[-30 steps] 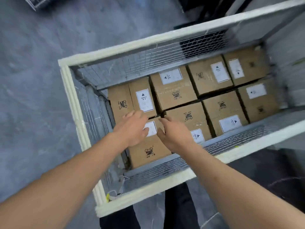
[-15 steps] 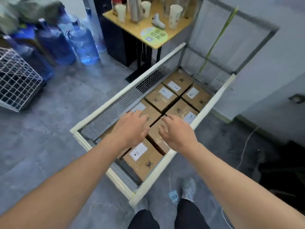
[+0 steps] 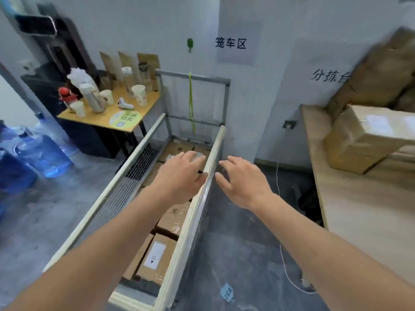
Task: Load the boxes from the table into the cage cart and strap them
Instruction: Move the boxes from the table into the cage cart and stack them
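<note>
The cage cart (image 3: pixel 190 212) with pale rails and wire mesh sides stands in the middle, holding several brown cardboard boxes (image 3: pixel 157 257) with white labels laid flat. My left hand (image 3: pixel 179 176) hovers over the cart with fingers spread, holding nothing. My right hand (image 3: pixel 242 180) is just right of the cart's right rail, fingers spread and empty. On the wooden table (image 3: pixel 359 209) at the right lie more cardboard boxes (image 3: pixel 366 140), blurred. A green strap (image 3: pixel 191 102) hangs down the wall behind the cart's end frame.
A small yellow table (image 3: pixel 105 118) with paper cups and bottles stands at the back left. Blue water jugs (image 3: pixel 42 151) sit on the floor at the left. A white cable (image 3: pixel 285 263) and a blue floor label (image 3: pixel 226 292) lie between cart and table.
The view has swung up and to the right, away from the boxes in the cart. Both hands have lifted off the boxes, and the right hand now sits outside the cart's right rail.
</note>
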Demonstrator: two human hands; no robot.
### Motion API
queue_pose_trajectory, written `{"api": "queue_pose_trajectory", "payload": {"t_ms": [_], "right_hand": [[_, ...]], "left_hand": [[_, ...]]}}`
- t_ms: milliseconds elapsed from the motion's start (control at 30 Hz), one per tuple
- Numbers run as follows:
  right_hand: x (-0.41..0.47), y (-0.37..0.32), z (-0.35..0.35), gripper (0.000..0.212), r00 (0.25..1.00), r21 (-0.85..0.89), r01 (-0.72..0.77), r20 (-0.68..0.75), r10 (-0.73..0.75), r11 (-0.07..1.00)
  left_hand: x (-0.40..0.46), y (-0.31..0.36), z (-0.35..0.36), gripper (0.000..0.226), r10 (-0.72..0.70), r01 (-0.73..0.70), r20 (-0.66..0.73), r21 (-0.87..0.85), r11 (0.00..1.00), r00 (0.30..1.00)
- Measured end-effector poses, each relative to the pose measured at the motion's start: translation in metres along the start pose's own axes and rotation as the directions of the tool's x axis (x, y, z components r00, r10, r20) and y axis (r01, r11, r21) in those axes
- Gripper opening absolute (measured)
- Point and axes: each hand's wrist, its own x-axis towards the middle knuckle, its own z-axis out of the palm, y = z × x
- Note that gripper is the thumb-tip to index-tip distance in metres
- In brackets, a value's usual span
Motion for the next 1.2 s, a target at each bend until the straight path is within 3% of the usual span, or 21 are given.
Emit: {"api": "queue_pose_trajectory", "payload": {"t_ms": [333,633,867,1200], "right_hand": [[-0.091,0.142,-0.069,0.051,0.969,0.008,-0.223,-0.11,0.222,0.975],[-0.13,0.246,-0.11,0.051,0.899,0.025,-0.405,-0.173,0.403,0.914],[-0.119,0.315,-0.123,0.05,0.832,0.044,-0.53,-0.163,0.53,0.847],[-0.031,0.409,-0.117,0.048,0.704,0.095,-0.694,-0.116,0.7,0.714]], "left_hand": [[0.062,0.172,-0.011,0.058,0.226,-0.227,-0.034,-0.05,0.973,0.974],[0.119,0.287,-0.021,0.058,0.388,-0.387,-0.007,-0.087,0.918,0.922],[0.197,0.342,-0.01,0.058,0.493,-0.487,0.025,-0.109,0.866,0.87],[0.352,0.377,0.025,0.055,0.618,-0.606,0.105,-0.122,0.786,0.779]]}}
